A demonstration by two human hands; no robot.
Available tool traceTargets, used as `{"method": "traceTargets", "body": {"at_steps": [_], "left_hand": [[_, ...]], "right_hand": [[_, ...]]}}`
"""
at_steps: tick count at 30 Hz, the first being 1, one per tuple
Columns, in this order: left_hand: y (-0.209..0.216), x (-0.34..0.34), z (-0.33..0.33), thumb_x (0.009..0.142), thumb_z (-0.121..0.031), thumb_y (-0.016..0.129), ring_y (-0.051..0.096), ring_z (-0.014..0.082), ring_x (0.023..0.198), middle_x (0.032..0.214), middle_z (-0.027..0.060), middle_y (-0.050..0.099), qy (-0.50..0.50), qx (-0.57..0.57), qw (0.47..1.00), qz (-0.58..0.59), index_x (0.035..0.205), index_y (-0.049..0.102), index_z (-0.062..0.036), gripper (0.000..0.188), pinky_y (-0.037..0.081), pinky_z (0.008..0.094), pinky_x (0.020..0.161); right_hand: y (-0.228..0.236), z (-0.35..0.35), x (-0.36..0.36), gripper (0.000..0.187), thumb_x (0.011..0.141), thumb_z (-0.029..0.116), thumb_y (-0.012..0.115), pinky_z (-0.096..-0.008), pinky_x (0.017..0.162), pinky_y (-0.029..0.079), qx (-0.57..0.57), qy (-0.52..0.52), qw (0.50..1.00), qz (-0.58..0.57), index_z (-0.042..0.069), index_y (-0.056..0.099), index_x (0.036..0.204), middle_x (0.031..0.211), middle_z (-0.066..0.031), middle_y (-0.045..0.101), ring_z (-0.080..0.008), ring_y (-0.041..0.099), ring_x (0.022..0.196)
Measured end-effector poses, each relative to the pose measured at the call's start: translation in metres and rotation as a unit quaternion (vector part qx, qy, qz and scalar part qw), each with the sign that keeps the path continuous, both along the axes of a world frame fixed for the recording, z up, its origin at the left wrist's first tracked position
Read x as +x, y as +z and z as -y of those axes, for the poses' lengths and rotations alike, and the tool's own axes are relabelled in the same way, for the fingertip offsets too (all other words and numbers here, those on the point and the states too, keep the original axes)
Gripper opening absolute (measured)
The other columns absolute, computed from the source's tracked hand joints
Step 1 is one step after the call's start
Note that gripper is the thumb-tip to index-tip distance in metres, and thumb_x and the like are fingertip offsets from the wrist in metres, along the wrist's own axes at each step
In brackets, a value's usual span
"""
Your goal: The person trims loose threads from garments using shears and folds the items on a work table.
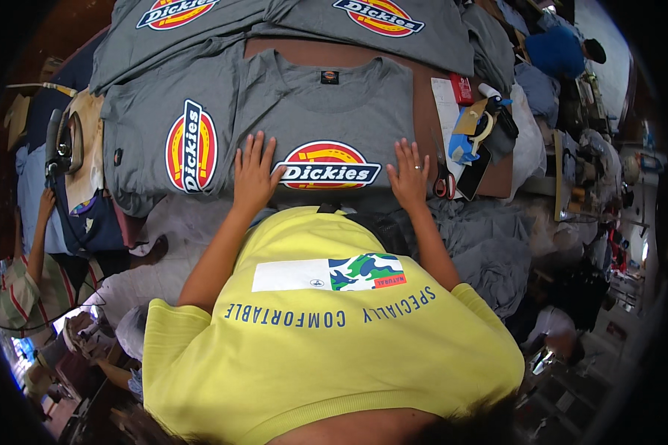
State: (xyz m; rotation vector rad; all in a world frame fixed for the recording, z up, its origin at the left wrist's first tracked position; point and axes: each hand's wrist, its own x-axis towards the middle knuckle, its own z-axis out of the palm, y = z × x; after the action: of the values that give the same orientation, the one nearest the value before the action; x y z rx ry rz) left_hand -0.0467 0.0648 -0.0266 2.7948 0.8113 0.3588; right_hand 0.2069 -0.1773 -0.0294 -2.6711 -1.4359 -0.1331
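A grey T-shirt (304, 111) with a red, yellow and blue chest print lies in front of me, its neckline toward the far side. On its left part, beside the print, my left hand (255, 172) rests flat with fingers extended. My right hand (409, 174), a ring on one finger, lies flat at the shirt's right edge. Neither hand grips anything. Left of the shirt is another grey shirt (137, 141) with its print turned sideways. The lower part of the middle shirt runs out of sight by my body.
More grey printed shirts (289, 22) cover the table's far side. Red-handled scissors (444, 182), a dark phone (473, 172) and tape rolls (482, 130) sit at right. An iron (65, 141) stands at far left, near another person's arm (41, 230). Grey fabric (490, 252) is heaped lower right.
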Motion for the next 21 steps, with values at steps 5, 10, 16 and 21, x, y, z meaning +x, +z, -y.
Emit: {"method": "traceTargets", "body": {"at_steps": [5,10,16,21], "left_hand": [[-0.014,0.059,-0.058,0.088,-0.043,0.044,0.022,0.0302,0.132,0.144,0.0125,0.024,0.001,0.037,0.999,0.034,0.137,0.029,-0.0079,0.061,0.019,0.0448,0.105],[-0.026,0.113,-0.130,0.090,-0.044,0.040,0.022,0.0278,0.133,0.144,0.0115,0.024,0.013,0.084,0.996,0.030,0.137,0.028,-0.0069,0.062,0.020,0.0442,0.105],[-0.021,0.134,-0.173,0.091,-0.034,0.042,0.030,0.0278,0.129,0.140,0.0093,0.032,-0.047,0.074,0.993,0.078,0.134,0.035,-0.0101,0.049,0.029,0.0404,0.099],[-0.016,0.143,-0.191,0.084,-0.031,0.054,0.044,0.0293,0.113,0.122,0.0074,0.049,0.057,0.072,0.986,0.141,0.122,0.047,-0.0109,0.043,0.036,0.0414,0.090]], "right_hand": [[-0.005,-0.071,0.024,0.055,0.089,0.041,0.042,-0.0508,0.105,0.014,0.038,0.053,0.998,-0.012,0.014,0.033,0.136,0.143,-0.0046,0.029,-0.0240,0.024,0.133],[-0.019,-0.133,0.074,0.055,0.090,0.041,0.041,-0.0513,0.105,0.015,0.101,0.055,0.993,0.002,0.013,0.033,0.136,0.142,-0.0049,0.030,-0.0250,0.025,0.132],[-0.021,-0.162,0.118,0.051,0.087,0.037,0.048,-0.0487,0.102,0.021,0.119,0.040,0.991,0.047,0.017,0.037,0.133,0.133,-0.0048,0.041,-0.0245,0.036,0.123],[0.006,-0.185,0.139,0.049,0.078,0.033,0.064,-0.0442,0.096,0.025,0.107,-0.041,0.991,-0.070,0.018,0.050,0.122,0.123,-0.0028,0.047,-0.0205,0.042,0.113]]}}
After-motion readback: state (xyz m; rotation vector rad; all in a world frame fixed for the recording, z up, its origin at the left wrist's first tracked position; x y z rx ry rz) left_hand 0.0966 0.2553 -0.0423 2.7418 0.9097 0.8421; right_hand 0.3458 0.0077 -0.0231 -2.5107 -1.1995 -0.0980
